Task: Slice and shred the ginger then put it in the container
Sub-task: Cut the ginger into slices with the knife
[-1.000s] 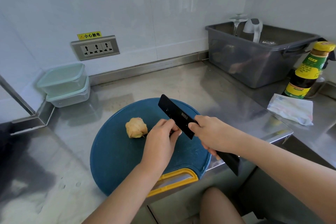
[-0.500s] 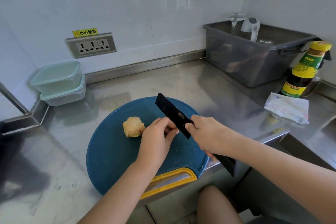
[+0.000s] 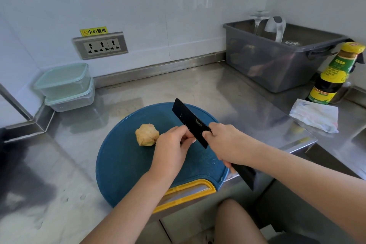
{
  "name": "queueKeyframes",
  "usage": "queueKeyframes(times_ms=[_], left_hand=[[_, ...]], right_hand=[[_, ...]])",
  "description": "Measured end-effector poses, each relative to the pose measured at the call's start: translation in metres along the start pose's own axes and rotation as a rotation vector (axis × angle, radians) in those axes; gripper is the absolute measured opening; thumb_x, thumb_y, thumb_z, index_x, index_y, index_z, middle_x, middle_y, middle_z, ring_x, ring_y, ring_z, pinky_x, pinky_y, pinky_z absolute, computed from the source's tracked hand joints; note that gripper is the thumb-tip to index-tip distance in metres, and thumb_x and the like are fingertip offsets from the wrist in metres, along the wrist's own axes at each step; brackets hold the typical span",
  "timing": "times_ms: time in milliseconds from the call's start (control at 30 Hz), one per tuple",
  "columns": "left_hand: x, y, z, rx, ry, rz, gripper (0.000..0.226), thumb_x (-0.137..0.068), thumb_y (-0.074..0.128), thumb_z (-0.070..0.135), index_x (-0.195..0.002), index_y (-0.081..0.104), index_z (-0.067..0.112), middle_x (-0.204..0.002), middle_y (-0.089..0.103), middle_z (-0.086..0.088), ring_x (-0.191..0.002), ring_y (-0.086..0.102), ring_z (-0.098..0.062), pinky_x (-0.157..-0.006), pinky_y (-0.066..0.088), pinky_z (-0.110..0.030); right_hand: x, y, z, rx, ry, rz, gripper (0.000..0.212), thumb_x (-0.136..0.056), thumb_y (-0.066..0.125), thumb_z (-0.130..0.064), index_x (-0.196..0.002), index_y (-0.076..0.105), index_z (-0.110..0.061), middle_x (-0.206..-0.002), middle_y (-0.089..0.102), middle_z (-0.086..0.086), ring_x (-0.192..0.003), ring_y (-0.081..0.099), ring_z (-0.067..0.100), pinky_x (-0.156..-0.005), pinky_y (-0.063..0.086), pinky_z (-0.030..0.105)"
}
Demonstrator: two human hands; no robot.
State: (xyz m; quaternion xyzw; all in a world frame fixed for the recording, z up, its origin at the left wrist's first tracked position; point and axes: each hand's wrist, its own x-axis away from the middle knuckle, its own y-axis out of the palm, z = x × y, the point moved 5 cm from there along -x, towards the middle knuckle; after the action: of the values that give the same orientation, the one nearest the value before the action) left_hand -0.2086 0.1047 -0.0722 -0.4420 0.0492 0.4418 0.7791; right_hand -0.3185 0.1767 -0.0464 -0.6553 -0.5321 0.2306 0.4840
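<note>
Hardly anything has moved: lidded containers (image 3: pixel 65 85) upper left seem empty; ginger (image 3: pixel 147 134) sits on the board (image 3: pixel 122 164); left hand (image 3: pixel 172 150) curls beside the knife (image 3: pixel 190 121), hold unclear; right hand (image 3: pixel 227 144) grips it; bin (image 3: pixel 277 65) upper right holds a glass (image 3: pixel 258 20).
</note>
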Motion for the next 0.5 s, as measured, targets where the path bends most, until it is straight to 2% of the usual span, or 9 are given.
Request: queueKeyframes(times_ms=[133,267,433,500], left_hand=[[0.0003,0.0001,0.0022,-0.021,0.019,0.007,0.012,-0.080,0.072,0.010,-0.075,0.064,0.018,-0.068,0.050,0.021,-0.073,0.055,0.002,-0.061,0.038,-0.006],[0.0008,0.0003,0.0007,-0.013,0.019,0.013,0.011,-0.080,0.072,0.010,-0.075,0.065,0.016,-0.071,0.057,0.014,-0.065,0.054,0.000,-0.060,0.040,-0.008],[0.0009,0.0017,-0.0024,-0.023,0.011,0.002,0.010,-0.081,0.071,0.008,-0.077,0.066,0.016,-0.075,0.062,0.009,-0.065,0.054,-0.001,-0.063,0.043,-0.011],[0.0007,0.0023,-0.0027,-0.034,0.012,0.000,0.010,-0.081,0.070,0.008,-0.077,0.065,0.015,-0.075,0.063,0.008,-0.067,0.055,-0.004,-0.062,0.044,-0.015]], right_hand=[[0.0027,0.0033,-0.0033,-0.005,-0.005,0.038,0.022,-0.100,0.026,-0.028,-0.094,0.041,-0.012,-0.070,0.043,0.004,-0.057,0.039,0.010,-0.051,0.035,0.023],[0.0083,0.0073,-0.0063,-0.032,-0.002,0.065,0.021,-0.101,0.026,-0.028,-0.096,0.038,-0.012,-0.070,0.040,0.003,-0.057,0.036,0.009,-0.053,0.033,0.021],[0.0066,0.0066,-0.0087,0.013,0.019,0.056,0.020,-0.101,0.026,-0.027,-0.096,0.037,-0.012,-0.069,0.038,0.004,-0.057,0.034,0.008,-0.056,0.037,0.029],[0.0053,0.0060,-0.0093,0.010,0.023,0.069,0.020,-0.101,0.026,-0.026,-0.096,0.038,-0.011,-0.069,0.038,0.005,-0.057,0.035,0.009,-0.054,0.037,0.027]])
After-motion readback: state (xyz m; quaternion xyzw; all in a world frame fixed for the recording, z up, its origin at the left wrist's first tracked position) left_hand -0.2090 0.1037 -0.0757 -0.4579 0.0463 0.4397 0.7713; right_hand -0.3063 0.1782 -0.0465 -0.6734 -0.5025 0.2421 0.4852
